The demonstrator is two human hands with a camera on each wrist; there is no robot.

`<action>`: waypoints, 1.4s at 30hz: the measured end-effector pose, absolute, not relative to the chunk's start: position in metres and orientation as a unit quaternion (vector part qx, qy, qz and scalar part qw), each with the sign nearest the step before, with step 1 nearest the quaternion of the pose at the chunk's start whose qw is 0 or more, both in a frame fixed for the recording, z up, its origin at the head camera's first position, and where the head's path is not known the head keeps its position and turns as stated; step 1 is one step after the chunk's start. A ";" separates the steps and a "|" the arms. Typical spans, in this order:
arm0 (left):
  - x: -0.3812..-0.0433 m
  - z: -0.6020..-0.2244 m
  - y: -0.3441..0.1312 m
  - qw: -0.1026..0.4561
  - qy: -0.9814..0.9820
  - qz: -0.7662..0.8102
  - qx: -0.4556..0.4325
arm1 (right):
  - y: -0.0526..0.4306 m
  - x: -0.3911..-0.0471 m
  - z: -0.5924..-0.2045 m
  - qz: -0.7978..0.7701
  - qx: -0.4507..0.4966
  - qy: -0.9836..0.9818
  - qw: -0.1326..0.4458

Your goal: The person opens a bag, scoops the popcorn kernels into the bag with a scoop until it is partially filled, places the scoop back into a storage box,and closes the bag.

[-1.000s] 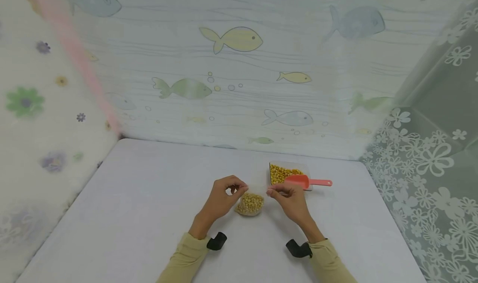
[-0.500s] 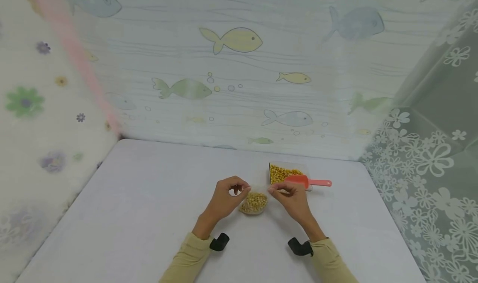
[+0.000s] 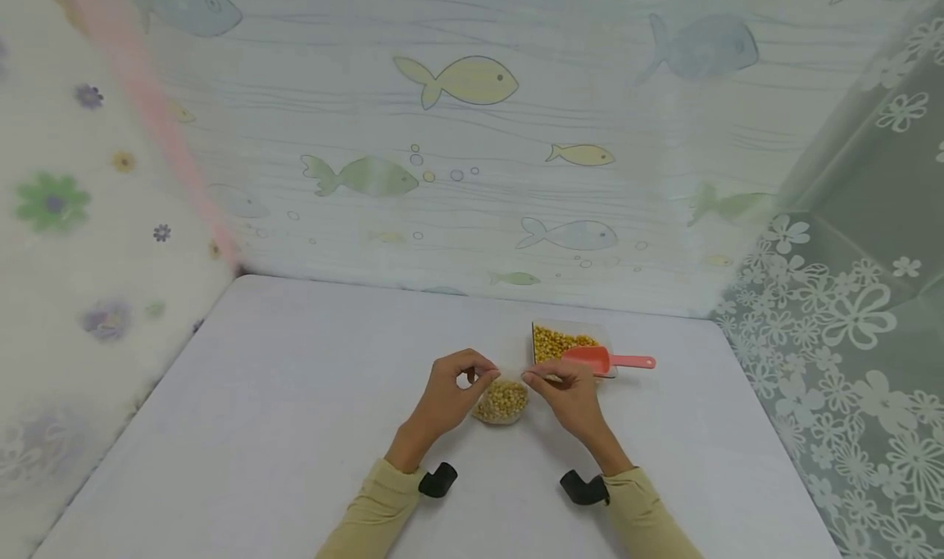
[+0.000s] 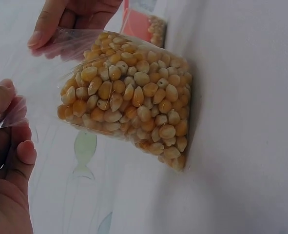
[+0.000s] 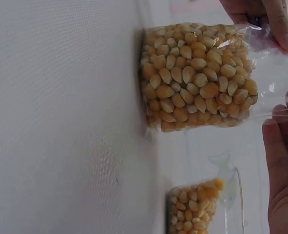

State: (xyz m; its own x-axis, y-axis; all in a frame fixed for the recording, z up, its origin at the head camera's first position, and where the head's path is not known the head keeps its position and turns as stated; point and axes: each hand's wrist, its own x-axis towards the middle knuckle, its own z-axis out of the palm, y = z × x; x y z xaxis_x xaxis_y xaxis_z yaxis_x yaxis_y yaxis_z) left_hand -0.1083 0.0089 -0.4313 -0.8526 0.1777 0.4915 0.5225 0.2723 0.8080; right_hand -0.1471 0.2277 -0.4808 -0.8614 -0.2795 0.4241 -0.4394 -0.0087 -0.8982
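A clear plastic bag of corn kernels [image 3: 503, 402] stands upright on the white table, its lower part packed full. My left hand [image 3: 450, 391] pinches the bag's top edge on the left between thumb and fingers. On the other side, my right hand [image 3: 568, 391] pinches the same edge at the right. In the left wrist view, the bag [image 4: 129, 92] bulges with yellow and pale kernels, and its thin film stretches between both hands. The right wrist view shows the bag's filled part [image 5: 197, 78] close up, with its upper film loose and see-through.
Behind my right hand stands a clear box of corn kernels [image 3: 553, 342]. A red scoop [image 3: 593, 360] lies across it, handle pointing right. The white table [image 3: 295, 395] meets a fish-patterned curtain [image 3: 457, 215] at the back, with patterned sheets at both sides.
The bag has shifted slightly right along with my left hand. My right hand has come a little left, so both hands are closer together, still pinching the bag's top.
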 end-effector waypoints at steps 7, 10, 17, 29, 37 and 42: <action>-0.108 -0.431 0.009 0.145 -0.778 -0.564 -0.237 | 0.229 -0.146 -0.481 0.663 0.252 -0.703 0.059; -0.108 -0.431 0.009 0.136 -0.776 -0.570 -0.235 | 0.227 -0.145 -0.480 0.658 0.253 -0.707 0.058; -0.113 -0.439 0.012 0.124 -0.774 -0.574 -0.235 | 0.220 -0.145 -0.479 0.656 0.274 -0.701 0.054; -0.125 -0.460 0.018 0.163 -0.771 -0.559 -0.259 | 0.230 -0.145 -0.472 0.635 0.263 -0.723 0.066; -0.113 -0.429 0.027 0.155 -0.767 -0.568 -0.255 | 0.236 -0.143 -0.469 0.637 0.243 -0.729 0.061; -0.108 -0.421 0.028 0.149 -0.770 -0.570 -0.246 | 0.232 -0.139 -0.462 0.642 0.255 -0.721 0.060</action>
State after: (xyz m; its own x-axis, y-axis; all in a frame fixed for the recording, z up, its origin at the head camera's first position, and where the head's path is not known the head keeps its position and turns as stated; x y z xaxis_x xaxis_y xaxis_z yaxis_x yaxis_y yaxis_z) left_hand -0.1083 0.0281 -0.4208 -0.8349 0.2085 0.5094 0.5481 0.2305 0.8040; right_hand -0.1395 0.2325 -0.4624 -0.8626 -0.2909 0.4139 -0.4447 0.0458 -0.8945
